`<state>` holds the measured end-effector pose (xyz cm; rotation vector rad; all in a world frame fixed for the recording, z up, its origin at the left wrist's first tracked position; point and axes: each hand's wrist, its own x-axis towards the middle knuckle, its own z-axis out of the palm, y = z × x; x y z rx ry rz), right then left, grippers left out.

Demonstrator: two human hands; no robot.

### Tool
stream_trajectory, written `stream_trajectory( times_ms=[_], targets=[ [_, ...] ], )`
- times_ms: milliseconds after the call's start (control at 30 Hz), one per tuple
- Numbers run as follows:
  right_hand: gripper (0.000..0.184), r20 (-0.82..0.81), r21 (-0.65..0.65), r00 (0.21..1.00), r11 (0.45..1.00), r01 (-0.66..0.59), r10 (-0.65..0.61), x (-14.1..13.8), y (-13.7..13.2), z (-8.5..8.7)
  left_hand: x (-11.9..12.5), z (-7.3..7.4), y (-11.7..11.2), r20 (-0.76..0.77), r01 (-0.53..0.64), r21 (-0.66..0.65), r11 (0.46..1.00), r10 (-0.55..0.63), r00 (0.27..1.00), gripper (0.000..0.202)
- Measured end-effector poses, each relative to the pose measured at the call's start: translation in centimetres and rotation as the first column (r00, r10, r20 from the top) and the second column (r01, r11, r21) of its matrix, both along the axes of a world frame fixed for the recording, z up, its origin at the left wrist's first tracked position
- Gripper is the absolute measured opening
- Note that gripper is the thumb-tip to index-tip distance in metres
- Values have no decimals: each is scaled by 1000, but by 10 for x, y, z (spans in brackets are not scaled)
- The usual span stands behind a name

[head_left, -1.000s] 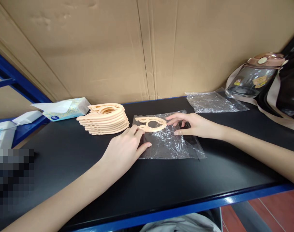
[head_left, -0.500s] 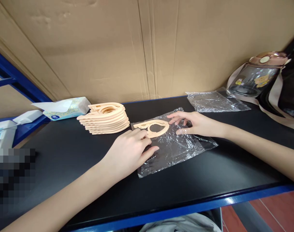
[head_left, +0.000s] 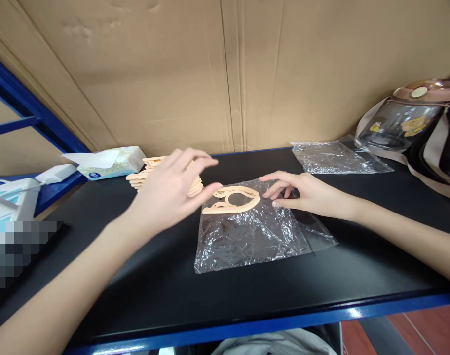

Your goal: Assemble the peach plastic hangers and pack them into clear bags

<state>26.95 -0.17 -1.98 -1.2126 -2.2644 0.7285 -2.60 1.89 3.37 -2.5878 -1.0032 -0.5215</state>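
A peach plastic folding hanger (head_left: 243, 209) lies folded on a clear plastic bag (head_left: 243, 241) on the black table; whether it is inside the bag I cannot tell. My left hand (head_left: 173, 187), slightly blurred, is over a stack of the same folding hangers (head_left: 135, 182) and hides most of it. Its thumb and fingers are apart with nothing between them. To the right of the single hanger, my right hand (head_left: 302, 195) hovers or rests at the bag, fingers loosely bent and apart, holding nothing.
A second clear plastic bag (head_left: 336, 158) lies at the back right, beside a drinking bottle (head_left: 402, 123) with a strap. A tissue pack (head_left: 117, 162) sits at the back left. Cardboard (head_left: 173, 74) stands behind the table, whose front edge (head_left: 284, 315) is blue.
My left hand has let go of the single hanger and moved up and left over the stack. My right hand has barely moved. The view has shifted slightly.
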Motion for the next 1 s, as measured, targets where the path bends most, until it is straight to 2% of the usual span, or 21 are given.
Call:
stream_trajectory(
  times_ms=[167, 233, 333, 433, 567, 700, 933, 1000],
  targets=[
    [43, 197, 289, 965, 951, 110, -171, 1, -2, 2, -37, 23, 29, 122, -135, -34, 990, 138, 983, 64],
    [41, 209, 337, 956, 933, 129, -207, 2, -2, 4, -59, 26, 41, 138, -184, -128, 975, 201, 970, 78],
    [39, 201, 366, 952, 919, 146, -232, 2, -2, 6, -93, 25, 59, 13, -277, -317, 907, 296, 955, 95],
    [37, 197, 373, 951, 916, 150, -237, 3, -1, 5, -116, 23, 69, -70, -292, -476, 829, 295, 953, 89],
    [36, 201, 384, 949, 911, 152, -243, 3, -1, 4, -115, 24, 65, -36, -278, -552, 786, 310, 950, 89],
    [36, 199, 385, 949, 910, 152, -243, 3, -2, 4, -105, 28, 60, -30, -305, -559, 771, 349, 937, 91],
    [35, 208, 406, 943, 900, 159, -260, 3, -2, 5, -109, 29, 62, -5, -274, -522, 808, 318, 948, 85],
    [34, 215, 415, 942, 897, 152, -259, 3, -2, 5, -109, 29, 64, 4, -249, -552, 796, 302, 953, 88]
  ],
)
